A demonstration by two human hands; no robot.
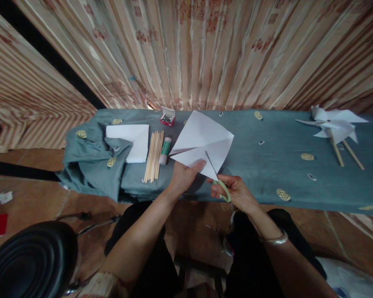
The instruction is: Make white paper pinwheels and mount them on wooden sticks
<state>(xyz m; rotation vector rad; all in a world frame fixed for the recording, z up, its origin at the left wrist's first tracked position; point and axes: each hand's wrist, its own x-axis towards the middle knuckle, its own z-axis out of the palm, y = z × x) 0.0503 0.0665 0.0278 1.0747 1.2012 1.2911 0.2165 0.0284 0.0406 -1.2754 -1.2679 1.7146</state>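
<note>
My left hand (186,176) pinches the near edge of a white paper sheet (202,132), thumb on top and the other fingers underneath. A slit runs into the sheet from its left corner. My right hand (233,190) grips green-handled scissors (224,191), whose blades reach into the paper from its near corner. Just left of the sheet lies a glue stick (165,151) with a green label. Beside that is a bundle of thin wooden sticks (154,157). Behind them stands a small open red-and-white box (168,117) of shiny metal bits, too small to name.
Folded white paper (139,142) rests on the left of the blue-green cloth (261,174). Finished-looking paper pinwheels (337,124) on sticks lie at the right. A round black stool (27,260) stands at my lower left. Patterned curtains (186,54) hang behind.
</note>
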